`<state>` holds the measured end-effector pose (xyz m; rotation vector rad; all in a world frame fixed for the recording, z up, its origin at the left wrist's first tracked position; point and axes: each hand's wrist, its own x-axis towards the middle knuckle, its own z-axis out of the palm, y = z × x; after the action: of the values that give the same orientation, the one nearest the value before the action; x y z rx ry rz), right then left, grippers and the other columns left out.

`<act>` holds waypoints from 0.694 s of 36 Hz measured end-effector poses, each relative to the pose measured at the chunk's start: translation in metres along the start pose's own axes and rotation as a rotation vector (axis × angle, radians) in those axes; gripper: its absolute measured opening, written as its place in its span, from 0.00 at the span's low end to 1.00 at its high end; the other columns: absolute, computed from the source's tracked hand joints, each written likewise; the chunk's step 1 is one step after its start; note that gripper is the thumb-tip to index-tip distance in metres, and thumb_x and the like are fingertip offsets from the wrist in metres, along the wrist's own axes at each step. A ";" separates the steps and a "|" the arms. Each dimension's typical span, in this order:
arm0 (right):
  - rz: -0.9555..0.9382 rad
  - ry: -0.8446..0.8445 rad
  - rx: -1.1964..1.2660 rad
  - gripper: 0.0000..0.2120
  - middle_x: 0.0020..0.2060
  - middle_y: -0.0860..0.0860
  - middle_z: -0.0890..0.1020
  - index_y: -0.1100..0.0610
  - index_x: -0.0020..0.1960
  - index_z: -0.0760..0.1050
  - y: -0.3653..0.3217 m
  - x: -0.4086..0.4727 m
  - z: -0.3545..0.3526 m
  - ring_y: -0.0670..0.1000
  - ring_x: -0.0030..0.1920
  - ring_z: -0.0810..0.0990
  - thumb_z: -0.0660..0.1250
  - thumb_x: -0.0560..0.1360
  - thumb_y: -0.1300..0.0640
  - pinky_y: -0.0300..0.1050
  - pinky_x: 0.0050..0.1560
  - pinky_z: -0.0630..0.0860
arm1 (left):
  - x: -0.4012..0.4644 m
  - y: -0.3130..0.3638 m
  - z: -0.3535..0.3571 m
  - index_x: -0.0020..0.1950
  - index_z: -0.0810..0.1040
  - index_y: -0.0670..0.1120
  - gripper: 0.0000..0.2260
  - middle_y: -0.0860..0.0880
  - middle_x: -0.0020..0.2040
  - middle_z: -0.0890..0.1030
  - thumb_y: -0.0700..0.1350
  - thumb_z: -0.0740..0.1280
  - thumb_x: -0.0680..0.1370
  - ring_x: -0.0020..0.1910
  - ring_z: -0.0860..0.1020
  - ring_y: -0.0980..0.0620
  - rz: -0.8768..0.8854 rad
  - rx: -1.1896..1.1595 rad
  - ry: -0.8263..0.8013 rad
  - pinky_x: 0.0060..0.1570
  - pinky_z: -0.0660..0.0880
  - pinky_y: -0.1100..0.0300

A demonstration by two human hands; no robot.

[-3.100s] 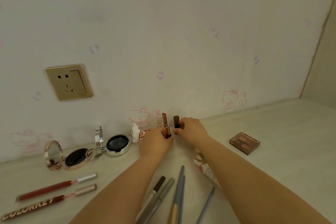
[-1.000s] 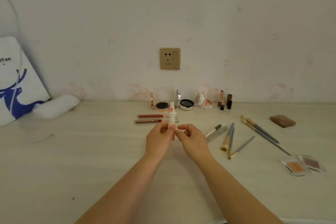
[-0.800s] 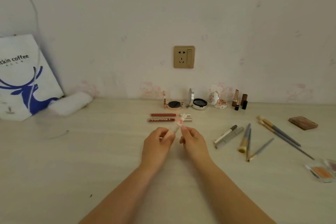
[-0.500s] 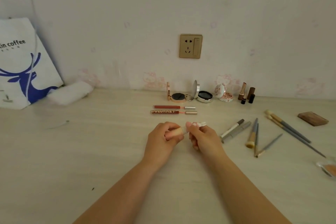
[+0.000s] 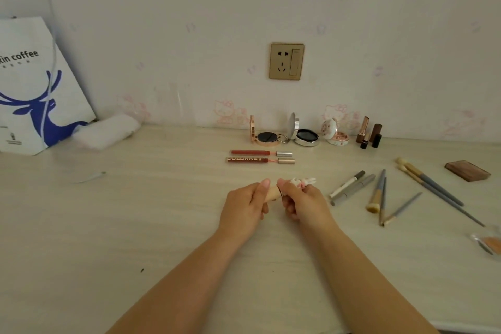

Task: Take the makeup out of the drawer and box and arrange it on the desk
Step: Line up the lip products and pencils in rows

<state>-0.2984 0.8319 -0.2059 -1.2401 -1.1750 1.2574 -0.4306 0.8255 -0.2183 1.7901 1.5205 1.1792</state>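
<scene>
Both hands hold a small peach tube (image 5: 272, 192) with a white-and-pink figure cap (image 5: 303, 182) low over the desk (image 5: 135, 225). My left hand (image 5: 245, 207) grips the tube's body. My right hand (image 5: 303, 202) pinches the cap end. Beyond them lie two red lip glosses (image 5: 257, 157). Along the wall stand three open compacts (image 5: 303, 133) and lipsticks (image 5: 370, 136). Brushes and pens (image 5: 379, 192) lie to the right.
A brown palette (image 5: 467, 170) and a small clear pan (image 5: 489, 243) sit at the far right. A white paper bag with a blue deer (image 5: 35, 95) and a white roll (image 5: 105, 130) stand at the back left. A wall socket (image 5: 286, 61) is above the compacts.
My hands left the lipsticks by the wall and picked up the tube. It went from upright to lying sideways between my hands, cap to the right. The view pulled back and shifted.
</scene>
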 end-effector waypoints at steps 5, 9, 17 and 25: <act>0.053 -0.119 0.147 0.02 0.34 0.52 0.77 0.56 0.48 0.75 -0.002 0.001 -0.002 0.47 0.32 0.73 0.66 0.75 0.61 0.40 0.29 0.67 | 0.003 -0.002 -0.004 0.43 0.75 0.53 0.08 0.55 0.35 0.78 0.47 0.60 0.80 0.36 0.76 0.60 -0.008 -0.158 0.033 0.42 0.72 0.65; 0.077 -0.098 -0.008 0.08 0.39 0.51 0.79 0.54 0.51 0.74 -0.013 0.007 -0.012 0.49 0.35 0.77 0.66 0.76 0.51 0.41 0.30 0.68 | 0.005 -0.009 -0.014 0.48 0.77 0.52 0.03 0.60 0.44 0.79 0.44 0.65 0.78 0.43 0.75 0.70 0.036 -0.129 0.023 0.42 0.67 0.78; -0.372 -0.155 -0.813 0.11 0.42 0.46 0.76 0.50 0.47 0.76 0.008 0.014 -0.017 0.50 0.48 0.72 0.57 0.79 0.48 0.43 0.48 0.67 | 0.006 -0.009 -0.014 0.46 0.77 0.59 0.09 0.61 0.47 0.79 0.43 0.69 0.75 0.46 0.75 0.71 0.073 -0.105 -0.069 0.41 0.67 0.78; -0.429 -0.062 -0.901 0.16 0.45 0.44 0.72 0.49 0.52 0.69 0.010 0.013 -0.024 0.46 0.45 0.70 0.72 0.69 0.49 0.36 0.41 0.66 | 0.006 -0.010 -0.015 0.46 0.78 0.60 0.11 0.63 0.46 0.80 0.42 0.70 0.75 0.45 0.75 0.71 0.066 -0.116 -0.062 0.42 0.66 0.79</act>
<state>-0.2748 0.8441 -0.2174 -1.4433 -2.0366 0.4239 -0.4489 0.8311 -0.2169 1.7945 1.3403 1.2063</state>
